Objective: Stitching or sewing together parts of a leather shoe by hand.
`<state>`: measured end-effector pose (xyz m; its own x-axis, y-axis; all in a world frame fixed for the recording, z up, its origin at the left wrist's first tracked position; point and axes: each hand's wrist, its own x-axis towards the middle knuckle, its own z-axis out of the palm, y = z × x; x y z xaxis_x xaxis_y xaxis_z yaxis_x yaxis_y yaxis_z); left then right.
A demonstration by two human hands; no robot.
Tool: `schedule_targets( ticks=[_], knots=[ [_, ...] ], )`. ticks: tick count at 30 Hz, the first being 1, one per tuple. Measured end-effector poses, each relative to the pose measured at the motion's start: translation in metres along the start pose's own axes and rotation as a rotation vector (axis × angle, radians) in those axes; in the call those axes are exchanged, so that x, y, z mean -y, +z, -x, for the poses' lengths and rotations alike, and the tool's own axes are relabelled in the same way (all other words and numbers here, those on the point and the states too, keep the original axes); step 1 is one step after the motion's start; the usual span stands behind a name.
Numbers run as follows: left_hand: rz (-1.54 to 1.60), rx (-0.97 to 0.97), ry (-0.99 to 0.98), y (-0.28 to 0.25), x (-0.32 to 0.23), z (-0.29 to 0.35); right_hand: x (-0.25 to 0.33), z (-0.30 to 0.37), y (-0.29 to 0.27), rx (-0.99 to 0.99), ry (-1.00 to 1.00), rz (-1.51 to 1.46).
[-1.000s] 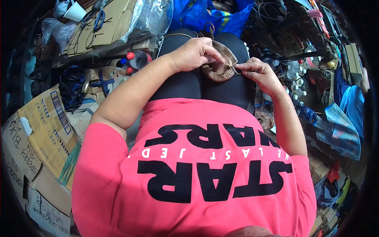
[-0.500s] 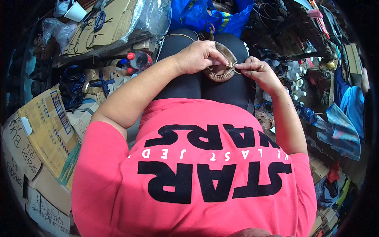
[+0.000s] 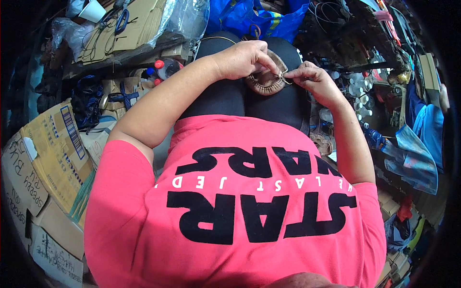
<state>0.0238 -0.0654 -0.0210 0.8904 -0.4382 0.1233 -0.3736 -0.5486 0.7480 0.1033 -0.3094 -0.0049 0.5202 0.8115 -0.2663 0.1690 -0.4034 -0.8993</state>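
A brown leather shoe upper (image 3: pixel 267 88) with a gathered, stitched toe rests on my dark-trousered thighs, toe end toward me. My left hand (image 3: pixel 245 60) reaches over its left side, fingers bent and closed on the upper, with the fingertips near the stitching at its right edge. Just right of the shoe, my right hand (image 3: pixel 314 82) pinches a thin tan lace (image 3: pixel 286 79) between thumb and fingers, close to the edge. Another stretch of thin cord (image 3: pixel 218 38) runs over my left thigh behind the left wrist. Whether a needle is in use is too small to tell.
A blue bag (image 3: pixel 283 21) lies beyond my knees. At left are stacked brown cardboard sheets (image 3: pixel 139 29) with blue-handled scissors (image 3: pixel 122 21), plus cardboard boxes (image 3: pixel 53 149). Several plastic bottles (image 3: pixel 357 89) crowd the right side, near blue cloth (image 3: pixel 427 129).
My left hand has shifted slightly up and right over the shoe upper. My right hand stays beside its edge, a little higher and farther right, still pinching the lace.
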Motion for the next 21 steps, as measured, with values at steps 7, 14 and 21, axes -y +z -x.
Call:
schedule_targets(
  ticks=[7,14,21],
  knots=[
    [0.020,-0.012,0.037,0.002,0.005,-0.003,-0.009,-0.001,-0.001,-0.002,-0.082,0.034],
    [0.050,0.068,0.010,-0.004,0.006,-0.018,-0.006,-0.006,-0.002,0.040,-0.036,0.032],
    [-0.074,0.075,0.092,-0.011,-0.006,-0.019,0.000,-0.005,-0.002,0.023,-0.042,0.082]
  ],
)
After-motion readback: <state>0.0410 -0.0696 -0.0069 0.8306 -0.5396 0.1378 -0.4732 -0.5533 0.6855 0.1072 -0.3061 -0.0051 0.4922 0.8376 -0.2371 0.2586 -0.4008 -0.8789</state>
